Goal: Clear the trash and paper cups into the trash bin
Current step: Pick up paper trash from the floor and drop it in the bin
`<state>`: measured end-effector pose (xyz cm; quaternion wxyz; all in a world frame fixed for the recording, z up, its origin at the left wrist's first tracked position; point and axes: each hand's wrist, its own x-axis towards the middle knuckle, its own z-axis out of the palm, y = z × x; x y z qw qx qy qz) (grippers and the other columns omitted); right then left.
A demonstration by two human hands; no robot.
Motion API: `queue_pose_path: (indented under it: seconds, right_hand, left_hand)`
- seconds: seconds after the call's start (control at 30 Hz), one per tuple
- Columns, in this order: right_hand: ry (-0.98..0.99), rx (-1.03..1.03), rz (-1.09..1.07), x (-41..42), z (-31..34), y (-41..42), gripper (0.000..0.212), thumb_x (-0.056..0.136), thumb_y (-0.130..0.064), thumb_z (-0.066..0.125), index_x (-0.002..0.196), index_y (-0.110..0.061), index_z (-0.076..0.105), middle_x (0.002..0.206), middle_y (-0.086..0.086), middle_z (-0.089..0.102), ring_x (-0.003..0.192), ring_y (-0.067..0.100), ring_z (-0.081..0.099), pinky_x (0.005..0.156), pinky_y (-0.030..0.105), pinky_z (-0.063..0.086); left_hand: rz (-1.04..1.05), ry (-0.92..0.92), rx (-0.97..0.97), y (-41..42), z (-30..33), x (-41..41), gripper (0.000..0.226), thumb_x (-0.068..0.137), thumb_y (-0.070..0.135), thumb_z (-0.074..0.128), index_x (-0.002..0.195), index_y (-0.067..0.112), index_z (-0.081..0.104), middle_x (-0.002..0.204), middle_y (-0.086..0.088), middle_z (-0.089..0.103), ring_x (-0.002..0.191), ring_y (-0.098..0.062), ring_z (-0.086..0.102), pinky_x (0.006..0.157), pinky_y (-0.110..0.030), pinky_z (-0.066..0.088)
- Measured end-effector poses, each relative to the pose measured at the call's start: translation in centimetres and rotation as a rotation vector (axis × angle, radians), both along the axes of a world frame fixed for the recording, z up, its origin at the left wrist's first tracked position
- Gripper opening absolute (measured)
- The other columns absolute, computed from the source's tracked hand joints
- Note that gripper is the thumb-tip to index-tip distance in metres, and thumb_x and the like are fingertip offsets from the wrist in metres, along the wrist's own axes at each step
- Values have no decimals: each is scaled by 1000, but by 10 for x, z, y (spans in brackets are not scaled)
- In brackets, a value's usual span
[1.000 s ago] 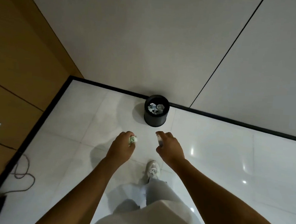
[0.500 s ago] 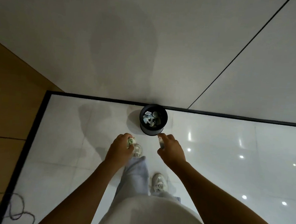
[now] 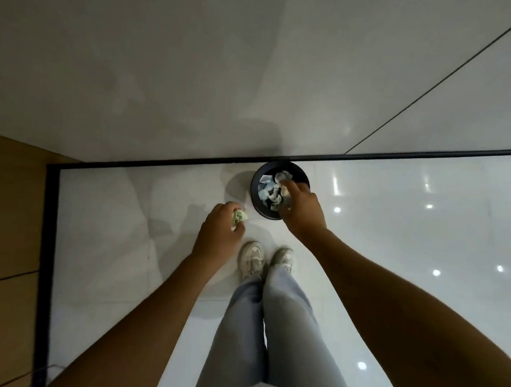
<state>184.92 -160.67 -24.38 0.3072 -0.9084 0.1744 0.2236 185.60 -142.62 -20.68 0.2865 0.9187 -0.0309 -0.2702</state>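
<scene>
Glossy white tiled floor [image 3: 396, 233] with bright light spots toward 3 o'clock. Black baseboard [image 3: 147, 164] along pale wall [image 3: 196, 68]. Wood panelling [image 3: 4, 221] at 9 o'clock. White sneakers [image 3: 252, 258], light blue jeans [image 3: 269, 330] toward 6 o'clock.

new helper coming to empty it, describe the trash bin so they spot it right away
Follow the black baseboard where the pale wall meets the glossy white floor. The trash bin stands against it, just ahead of the person's shoes: a small round black bin, open-topped, filled with crumpled paper.
</scene>
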Motion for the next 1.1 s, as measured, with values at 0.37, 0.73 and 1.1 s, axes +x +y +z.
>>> queue_pose_path:
  seconds: [0.37, 0.73, 1.1]
  right_hand:
    - [116, 67, -110, -17, -72, -26, 61, 90, -15, 57, 147, -23, 36, 155, 7, 29, 134, 35, 35, 105, 42, 40]
    - [155, 106, -163, -54, -72, -89, 56, 93, -17, 52, 147, -25, 35, 154, 5, 30, 133, 30, 41, 103, 41, 43]
    - [260, -44, -230, -102, 23, -101, 54, 95, -22, 46, 147, -27, 32, 151, 3, 33, 129, 30, 40, 99, 42, 44]
  left_hand:
    - [-41, -11, -68, -42, -61, 11, 32, 90, 13, 60, 121, 13, 56, 121, -6, 55, 105, -18, 56, 73, -7, 38]
    - [-205, 41, 78, -138, -122, 69, 48, 91, 21, 60, 137, 14, 47, 138, -9, 48, 126, -28, 46, 97, -38, 44]
    - [-909, -100, 215, -163, -18, 1, 42, 99, 34, 38, 136, 15, 44, 136, -4, 49, 128, -21, 40, 106, -35, 36]
